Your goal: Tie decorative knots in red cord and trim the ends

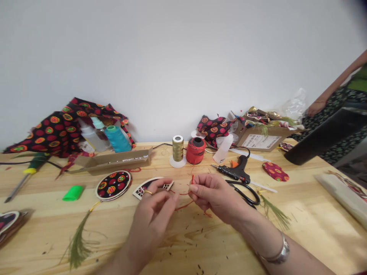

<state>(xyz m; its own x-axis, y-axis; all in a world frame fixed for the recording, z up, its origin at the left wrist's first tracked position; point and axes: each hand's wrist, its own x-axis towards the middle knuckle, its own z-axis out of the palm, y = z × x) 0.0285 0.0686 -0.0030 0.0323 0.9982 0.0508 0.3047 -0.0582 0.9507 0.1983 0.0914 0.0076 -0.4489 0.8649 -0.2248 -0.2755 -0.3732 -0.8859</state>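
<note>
Head view: red thread [185, 206] is running between two hands, nearer than the red spool [195, 151]

On the near side of the red spool, the right hand [210, 194] is pinching the thread tightly between thumb and fingers, a short tuft sticking up above the thumb. Nearer and to the spool's left, the left hand [156, 210] is curving its fingers loosely beside the strands; whether it is gripping them, I cannot tell. The thread is hanging above the table [218, 244], with a loose end trailing below the right hand.

Well left of the spool and nearer, a green tassel [78, 244] is lying below a round disc [114, 186]. Behind the left hand, a fan-shaped piece [139, 191] is showing in part, nearer than the spool and to its left. Right of the spool and nearer, black scissors [252, 194] are lying partly behind the right wrist, and a glue gun [237, 170] is resting beyond them. Just left of the spool, a gold spool [178, 149] is standing upright. Right of the spool and farther back, a box [258, 139] is holding scraps.
</note>
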